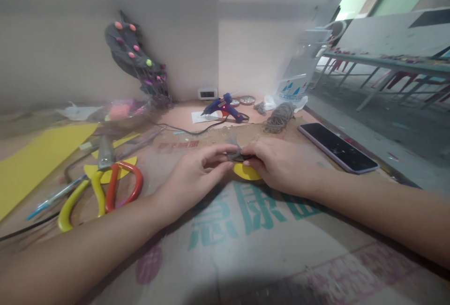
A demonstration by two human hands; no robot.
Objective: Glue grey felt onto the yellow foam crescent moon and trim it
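Head view: both hands meet over the middle of the table (197, 272), at work on a small yellow piece (248, 172) and a dark grey piece (236, 156). Yellow piece: flat, plain in colour, its visible near edge smoothly curved; the right part is covered by fingers. Grey piece: narrow and dark, lying just beyond the yellow one, with a paler, blurred tuft at its far side. Whether the two are joined cannot be determined.

Left hand (190, 169): thumb and forefinger nearly closed, pinching the left end of the grey piece, thumb tip at the yellow edge. Right hand (272, 162): fingers curled in and closed on the right part of the yellow piece, fingertips against the grey.

Markings: the table's covering carries large green characters (239, 211), partly hidden by the right forearm. Small red characters (178, 145) lie beyond the left hand; faint reddish ones (355, 272) at near right are blurred. A bag (291, 92) at far right bears blue lettering beginning "CLASS", the remainder unclear. The label on the blue glue gun (224, 104) is too small to read.

Also noted: grey yarn (280, 117) near the bag, a phone (337, 148) at right, yellow-handled pliers (98, 192) and a yellow sheet (38, 162) at left.
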